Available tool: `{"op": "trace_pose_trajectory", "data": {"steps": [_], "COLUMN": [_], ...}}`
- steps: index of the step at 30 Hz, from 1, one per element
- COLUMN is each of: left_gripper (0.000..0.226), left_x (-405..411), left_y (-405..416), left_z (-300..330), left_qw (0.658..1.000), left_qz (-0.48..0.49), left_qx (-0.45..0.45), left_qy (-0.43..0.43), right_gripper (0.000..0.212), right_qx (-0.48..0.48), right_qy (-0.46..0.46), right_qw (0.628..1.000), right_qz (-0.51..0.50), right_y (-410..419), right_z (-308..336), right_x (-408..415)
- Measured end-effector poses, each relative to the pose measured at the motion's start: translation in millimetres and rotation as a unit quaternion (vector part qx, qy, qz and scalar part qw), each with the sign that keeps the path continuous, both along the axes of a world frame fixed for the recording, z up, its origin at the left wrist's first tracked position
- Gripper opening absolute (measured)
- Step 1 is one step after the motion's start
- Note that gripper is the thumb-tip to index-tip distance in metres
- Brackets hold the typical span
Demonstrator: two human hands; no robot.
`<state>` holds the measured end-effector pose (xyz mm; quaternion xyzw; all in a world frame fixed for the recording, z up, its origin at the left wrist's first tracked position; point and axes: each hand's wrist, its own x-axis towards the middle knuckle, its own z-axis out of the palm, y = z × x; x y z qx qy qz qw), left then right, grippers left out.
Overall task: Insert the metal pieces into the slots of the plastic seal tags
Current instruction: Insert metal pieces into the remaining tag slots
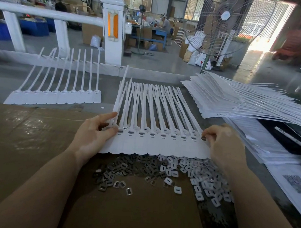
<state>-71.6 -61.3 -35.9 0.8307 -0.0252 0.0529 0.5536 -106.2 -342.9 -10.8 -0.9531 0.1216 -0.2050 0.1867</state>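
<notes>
Strip of joined white plastic seal tags lying flat across the brown cardboard sheet on the bench, straps fanning away toward the far edge, flag ends toward the person. Metal pieces already seated in most of the slots along the row. Left hand holding the strip's left end, thumb and fingers closed lightly on the first tag's head, index finger stretched along its strap. Right hand at the strip's right end, fingertips curled and pinching one small dark metal piece right at the last tag's slot. Loose heap of metal pieces on the cardboard just below the strip, with a pile of small white plastic caps beside it to the right. Second strip of tags lying farther left on the bench, well apart. Large stack of tag strips at the far right. Floor fan and white railing post beyond the bench.
</notes>
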Motion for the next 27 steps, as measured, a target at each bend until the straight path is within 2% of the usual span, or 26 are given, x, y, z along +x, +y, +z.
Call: {"op": "trace_pose_trajectory", "data": {"steps": [9, 17, 21, 27], "left_gripper": [0.042, 0.041, 0.041, 0.042], "left_x": [1.2, 3.2, 4.4, 5.3], "left_y": [1.0, 3.0, 3.2, 3.4], "left_z": [-1.3, -3.9, -4.9, -5.7], "left_qw": [1.000, 1.000, 1.000, 1.000], "left_qz": [0.000, 0.000, -0.002, -0.002], "left_qx": [0.005, -0.004, -0.002, 0.001], "left_qy": [-0.002, 0.000, -0.001, -0.003], "right_gripper": [0.022, 0.031, 0.030, 0.040], "right_qx": [0.008, -0.030, -0.042, -0.034], "right_qy": [-0.030, 0.010, 0.008, 0.010], "right_qw": [1.000, 0.999, 0.999, 0.999], "right_qz": [-0.004, -0.025, -0.026, -0.014], "right_y": [1.8, 3.0, 3.4, 1.2], "right_z": [-0.6, -2.1, -1.3, -0.7], "right_x": [-0.9, -2.8, -2.7, -3.5]}}
